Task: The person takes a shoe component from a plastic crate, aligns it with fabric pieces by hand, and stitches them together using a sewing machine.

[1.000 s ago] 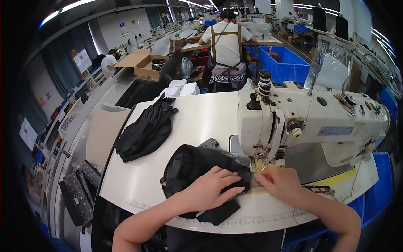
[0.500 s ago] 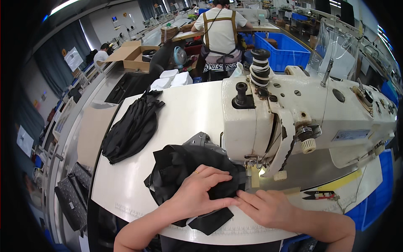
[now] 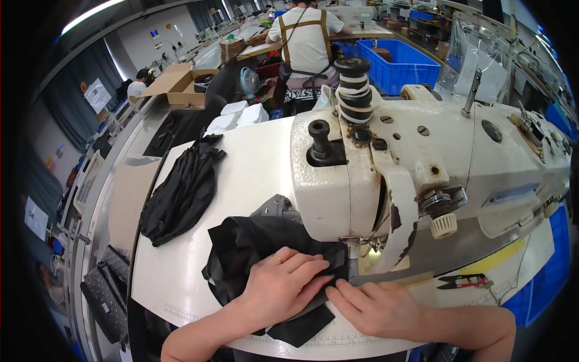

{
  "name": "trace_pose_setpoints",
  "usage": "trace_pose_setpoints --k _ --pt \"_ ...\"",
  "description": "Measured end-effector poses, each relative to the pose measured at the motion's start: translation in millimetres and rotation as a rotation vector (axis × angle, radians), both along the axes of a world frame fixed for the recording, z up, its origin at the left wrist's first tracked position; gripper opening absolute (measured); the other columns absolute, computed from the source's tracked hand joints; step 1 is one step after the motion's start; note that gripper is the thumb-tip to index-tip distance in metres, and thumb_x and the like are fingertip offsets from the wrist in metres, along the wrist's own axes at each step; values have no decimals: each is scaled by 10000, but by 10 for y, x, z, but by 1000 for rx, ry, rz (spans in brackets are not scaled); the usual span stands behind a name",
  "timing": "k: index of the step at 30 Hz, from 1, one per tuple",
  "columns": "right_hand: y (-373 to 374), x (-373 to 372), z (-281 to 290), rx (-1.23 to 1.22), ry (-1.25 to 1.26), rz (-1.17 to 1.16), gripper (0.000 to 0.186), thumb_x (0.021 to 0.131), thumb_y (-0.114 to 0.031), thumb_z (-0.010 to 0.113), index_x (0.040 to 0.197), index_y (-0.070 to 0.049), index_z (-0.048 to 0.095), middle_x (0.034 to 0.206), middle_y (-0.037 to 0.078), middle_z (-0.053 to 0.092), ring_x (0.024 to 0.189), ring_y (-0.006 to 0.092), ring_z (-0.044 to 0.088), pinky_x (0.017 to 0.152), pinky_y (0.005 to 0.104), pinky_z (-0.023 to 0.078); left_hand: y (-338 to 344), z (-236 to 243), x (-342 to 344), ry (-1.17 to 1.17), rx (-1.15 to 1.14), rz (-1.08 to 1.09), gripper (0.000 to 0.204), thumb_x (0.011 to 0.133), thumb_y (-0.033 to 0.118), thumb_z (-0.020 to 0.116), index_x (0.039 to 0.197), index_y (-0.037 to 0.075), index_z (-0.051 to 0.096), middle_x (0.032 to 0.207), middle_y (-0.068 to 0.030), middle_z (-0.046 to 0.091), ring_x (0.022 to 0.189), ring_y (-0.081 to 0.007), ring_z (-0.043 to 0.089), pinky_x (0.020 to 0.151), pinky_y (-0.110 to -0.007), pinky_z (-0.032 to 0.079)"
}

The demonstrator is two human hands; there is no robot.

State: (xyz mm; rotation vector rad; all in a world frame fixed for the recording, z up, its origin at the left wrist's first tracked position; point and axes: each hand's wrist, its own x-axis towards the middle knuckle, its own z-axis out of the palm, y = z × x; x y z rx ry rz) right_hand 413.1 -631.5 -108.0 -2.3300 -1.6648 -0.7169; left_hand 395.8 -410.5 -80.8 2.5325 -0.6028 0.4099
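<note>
A bunched piece of black fabric (image 3: 238, 244) lies on the white sewing table, its right edge close under the needle area of a white sewing machine (image 3: 338, 208). My left hand (image 3: 283, 280) rests on top of the fabric, thumb and fingertips drawn together around a fold. Close to its right, my right hand (image 3: 374, 308) has its fingers bent and grips the fabric's near right edge. The fingertips of both hands almost meet. Just what lies beneath the right fingers is hidden.
Another gathered black cloth piece (image 3: 184, 190) lies at the table's left. Red-handled thread snips (image 3: 463, 281) are to the right of my right hand. Behind the machine stand a blue crate (image 3: 401, 69) and a seated co-worker (image 3: 304, 42). An open cardboard box (image 3: 184, 84) stands farther left.
The view has shifted, so the machine appears larger and nearer. My left thumb has drawn in toward its fingers on the fabric, and my right hand sits slightly further left along the edge.
</note>
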Motion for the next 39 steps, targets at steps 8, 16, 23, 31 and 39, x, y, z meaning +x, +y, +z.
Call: trace_pose_setpoints --k 8,16,23,31,39 --pt "8 13 -15 -22 -5 33 346 731 -152 637 1044 -7 668 986 95 658 599 97 538 482 203 433 -5 33 16 -67 287 -93 369 675 113 724 1042 84 708 833 -7 563 746 -179 536 622 -275 492" --pt "-3 48 -16 0 64 64 356 736 -160 645 1045 18 643 969 104 650 619 102 567 488 207 453 -12 67 24 -157 498 -160 332 735 156 627 1043 57 701 787 -19 467 695 -180 481 703 -298 475" --pt "7 67 -38 41 84 63 314 737 -163 641 1013 -14 647 963 76 624 647 98 553 495 200 445 -62 32 135 -158 364 -232 286 745 149 627 988 9 686 1049 -51 610 1024 -225 574 922 -358 477" --pt "8 28 97 -4 26 -94 245 748 -163 655 955 -32 668 971 75 643 691 122 589 496 209 431 -41 -98 172 -48 116 -185 251 759 105 717 1002 46 717 1049 -51 701 999 -201 640 850 -323 524" --pt "-23 139 11 22 -24 -142 278 780 -190 672 984 -1 677 953 115 668 614 128 607 513 252 477 -88 -95 298 -6 67 -159 226 761 72 700 983 31 714 987 -60 710 974 -226 653 860 -319 531"
